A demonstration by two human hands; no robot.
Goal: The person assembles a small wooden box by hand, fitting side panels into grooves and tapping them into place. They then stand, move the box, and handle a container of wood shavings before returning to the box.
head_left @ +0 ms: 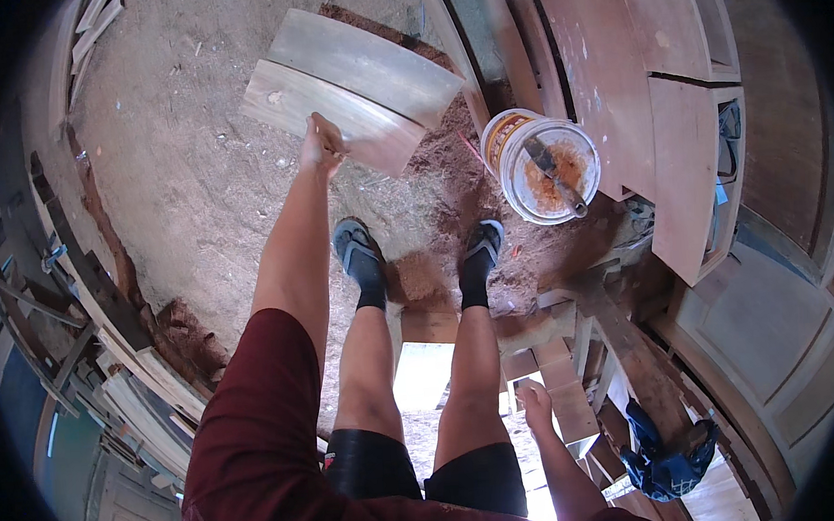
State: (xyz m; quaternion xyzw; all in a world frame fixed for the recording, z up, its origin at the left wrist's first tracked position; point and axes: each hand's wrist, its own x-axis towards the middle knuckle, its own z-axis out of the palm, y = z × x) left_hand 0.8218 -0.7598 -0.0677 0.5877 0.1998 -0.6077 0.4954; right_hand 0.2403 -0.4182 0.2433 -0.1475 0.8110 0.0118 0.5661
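My left hand (pixel 321 145), arm stretched forward, is closed at the near edge of a pale wooden board (pixel 353 127). A second wooden board (pixel 359 61) lies alongside it on the far side, with a thin dark gap between them. Down by my right leg, my right hand (pixel 535 405) has its fingers curled beside some small brown wooden pieces (pixel 563 390). What it holds, if anything, I cannot make out. Ahead to the right stands a white bucket (pixel 501 148), and a putty knife (pixel 554 176) lies across its lid over orange-brown filler (pixel 572 163).
At the right is a large wooden cabinet (pixel 606 90) with open compartments. Panelled doors (pixel 768 308) lean farther right. A dark blue bag (pixel 668 460) sits at the lower right. Timber strips (pixel 147 416) are stacked on the left. Sawdust (pixel 433 203) covers the floor around my feet.
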